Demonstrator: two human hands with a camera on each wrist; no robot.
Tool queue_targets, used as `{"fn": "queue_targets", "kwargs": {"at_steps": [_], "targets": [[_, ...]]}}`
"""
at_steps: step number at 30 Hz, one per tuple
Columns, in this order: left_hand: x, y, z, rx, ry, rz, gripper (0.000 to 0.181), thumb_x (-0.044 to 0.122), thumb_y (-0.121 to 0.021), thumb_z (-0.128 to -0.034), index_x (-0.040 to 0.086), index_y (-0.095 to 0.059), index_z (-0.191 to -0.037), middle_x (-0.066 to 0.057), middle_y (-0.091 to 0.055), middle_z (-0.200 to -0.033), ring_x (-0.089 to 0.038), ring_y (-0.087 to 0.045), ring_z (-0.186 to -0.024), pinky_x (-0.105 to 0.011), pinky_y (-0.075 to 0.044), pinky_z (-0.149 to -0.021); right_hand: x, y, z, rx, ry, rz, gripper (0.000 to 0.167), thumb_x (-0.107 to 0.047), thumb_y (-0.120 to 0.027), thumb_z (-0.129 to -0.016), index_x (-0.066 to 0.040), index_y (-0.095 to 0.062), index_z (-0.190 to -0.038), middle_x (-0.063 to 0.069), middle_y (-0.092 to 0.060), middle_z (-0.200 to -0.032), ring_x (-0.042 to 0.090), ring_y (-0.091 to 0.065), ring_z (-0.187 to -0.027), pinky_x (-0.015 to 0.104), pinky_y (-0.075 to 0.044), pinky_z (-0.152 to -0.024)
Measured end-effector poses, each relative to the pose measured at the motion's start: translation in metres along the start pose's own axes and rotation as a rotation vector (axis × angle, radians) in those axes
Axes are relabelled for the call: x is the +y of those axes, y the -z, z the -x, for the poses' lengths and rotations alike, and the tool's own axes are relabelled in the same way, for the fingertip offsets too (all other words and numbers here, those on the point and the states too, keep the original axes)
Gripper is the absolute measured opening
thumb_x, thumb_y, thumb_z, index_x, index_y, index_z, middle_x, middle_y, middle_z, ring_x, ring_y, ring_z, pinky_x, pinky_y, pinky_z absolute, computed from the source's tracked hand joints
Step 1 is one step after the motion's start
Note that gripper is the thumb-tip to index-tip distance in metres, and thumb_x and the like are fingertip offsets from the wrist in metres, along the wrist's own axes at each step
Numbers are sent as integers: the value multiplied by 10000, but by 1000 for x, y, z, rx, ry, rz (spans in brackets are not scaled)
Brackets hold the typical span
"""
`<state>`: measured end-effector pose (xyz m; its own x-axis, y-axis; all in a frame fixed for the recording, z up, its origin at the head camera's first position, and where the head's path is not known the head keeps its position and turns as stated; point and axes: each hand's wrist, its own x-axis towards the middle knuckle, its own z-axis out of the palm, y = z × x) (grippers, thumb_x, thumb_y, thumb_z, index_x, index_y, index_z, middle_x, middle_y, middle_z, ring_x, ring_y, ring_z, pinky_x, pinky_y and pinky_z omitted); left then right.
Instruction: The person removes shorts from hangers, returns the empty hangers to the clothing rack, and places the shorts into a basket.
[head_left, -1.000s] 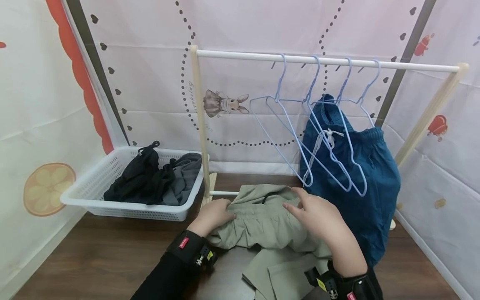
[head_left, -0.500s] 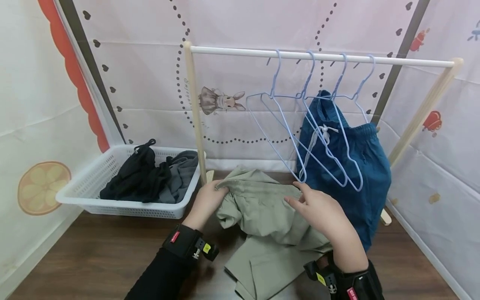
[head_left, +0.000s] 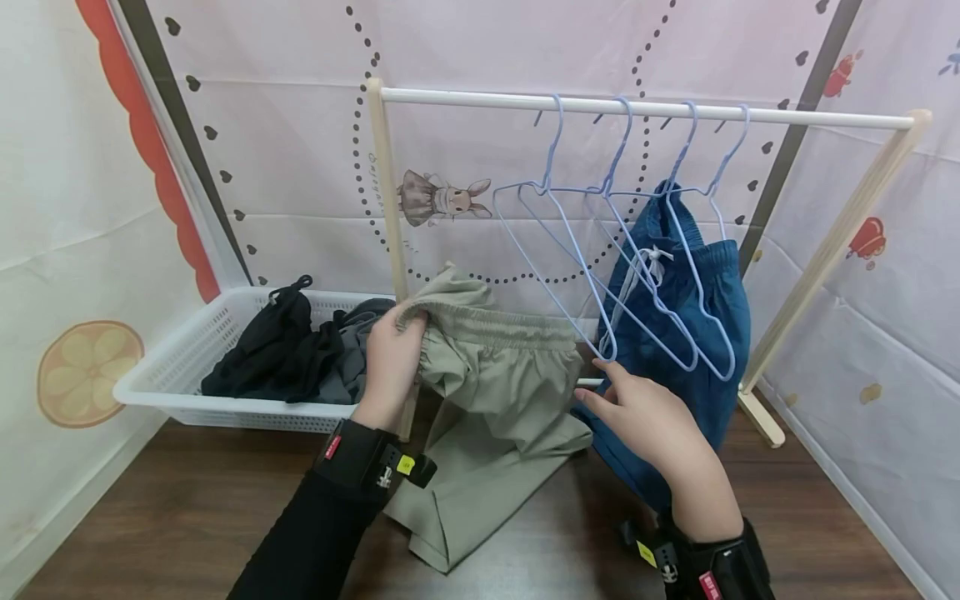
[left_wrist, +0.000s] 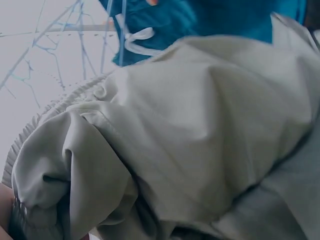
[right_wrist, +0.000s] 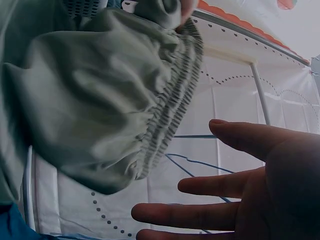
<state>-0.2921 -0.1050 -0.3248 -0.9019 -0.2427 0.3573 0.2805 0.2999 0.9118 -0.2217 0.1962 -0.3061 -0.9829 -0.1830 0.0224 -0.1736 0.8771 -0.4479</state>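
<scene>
In the head view my left hand (head_left: pixel 393 362) grips the elastic waistband of sage-green shorts (head_left: pixel 498 383) at its left end. Their lower part hangs down over the dark floor. My right hand (head_left: pixel 656 425) is to the right of the shorts, fingers spread and holding nothing. In the right wrist view its straight fingers (right_wrist: pixel 195 215) are apart from the waistband (right_wrist: pixel 170 110). Its index fingertip is close to the lower corner of the leftmost light-blue hanger (head_left: pixel 577 242); I cannot tell whether they touch. Folds of the green shorts (left_wrist: pixel 200 125) fill most of the left wrist view.
Several hangers hang from the white rail (head_left: pixel 465 98) of a wooden-ended rack (head_left: pixel 832 250). Blue drawstring shorts (head_left: pixel 716 292) hang at their right end. On the left, a white basket (head_left: pixel 168 375) holds black clothing (head_left: pixel 273 358) and grey clothing (head_left: pixel 352 350). Printed cloth walls surround the rack.
My left hand has lifted the green shorts' waistband up and to the left, and the shorts now hang. My right hand has stayed nearly in place, now separate from the cloth.
</scene>
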Motion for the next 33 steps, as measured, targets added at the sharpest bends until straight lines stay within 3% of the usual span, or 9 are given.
{"fn": "queue_targets", "kwargs": {"at_steps": [10, 14, 20, 22, 25, 28, 29, 31, 33], "targets": [[43, 12, -22, 99, -123, -13, 361, 325, -546, -1002, 209, -612, -1337, -13, -589, -1341, -141, -528, -1224, -351, -391, -1029, -1, -1, 3, -10, -31, 19, 742, -586, -484, -959, -75, -372, -1485, 15, -649, -978, 159, -567, -764, 347, -463, -643], [50, 13, -23, 92, -153, -41, 353, 324, -550, -1001, 216, -621, -1329, 7, -593, -1337, -133, -531, -1225, -342, -390, -1032, -2, -1, 3, -10, -33, 17, 727, -577, -490, -961, -86, -370, -1483, 32, -658, -1019, 165, -577, -790, 359, -477, -663], [28, 8, -21, -3, -111, -166, 405, 433, -486, -1011, 256, -590, -1360, -12, -578, -1354, -215, -539, -1220, -422, -401, -1018, -1, 0, 3, 7, 2, 22, 700, -558, -500, -965, -87, -382, -1470, 33, -665, -1007, 161, -589, -791, 373, -493, -682], [18, 7, -19, -36, -94, -211, 412, 436, -457, -1021, 278, -556, -1389, -25, -559, -1380, -278, -577, -1132, -438, -446, -921, -1, 1, 2, 9, 10, 25, 717, -573, -492, -962, -84, -379, -1474, 31, -667, -1005, 163, -594, -801, 383, -495, -694], [3, 3, -16, -64, -73, -272, 402, 390, -445, -1033, 289, -525, -1413, -34, -534, -1409, -314, -568, -1132, -459, -446, -898, -1, 1, 2, 3, 11, 30, 746, -606, -472, -954, -91, -371, -1484, 33, -666, -1019, 164, -601, -825, 395, -500, -714], [-8, 0, -14, -77, -67, -334, 398, 316, -434, -1038, 296, -503, -1429, -61, -521, -1420, -389, -569, -806, -453, -448, -693, -3, 0, 2, -4, 12, 28, 729, -594, -479, -957, -104, -372, -1487, 33, -663, -1013, 166, -594, -817, 387, -498, -708], [-11, -2, -13, -84, -64, -355, 399, 301, -439, -1037, 295, -501, -1432, -101, -576, -1350, -370, -577, -783, -439, -453, -682, -3, 0, 2, -5, 12, 27, 715, -580, -486, -961, -109, -374, -1487, 32, -663, -1011, 167, -593, -814, 382, -497, -707], [-16, -5, -12, -106, -74, -394, 413, 251, -441, -1036, 290, -484, -1445, -114, -572, -1352, -383, -471, -630, -423, -381, -577, -4, 0, 1, -5, 12, 25, 692, -555, -496, -967, -116, -375, -1488, 27, -662, -1002, 166, -587, -805, 371, -490, -698], [-22, -8, -10, -137, -113, -459, 437, 190, -445, -1028, 265, -473, -1457, -130, -584, -1331, -363, -509, -668, -416, -387, -583, -4, -1, 1, -7, 11, 24, 685, -545, -501, -969, -116, -375, -1487, 23, -663, -994, 165, -584, -795, 364, -484, -687]]}}
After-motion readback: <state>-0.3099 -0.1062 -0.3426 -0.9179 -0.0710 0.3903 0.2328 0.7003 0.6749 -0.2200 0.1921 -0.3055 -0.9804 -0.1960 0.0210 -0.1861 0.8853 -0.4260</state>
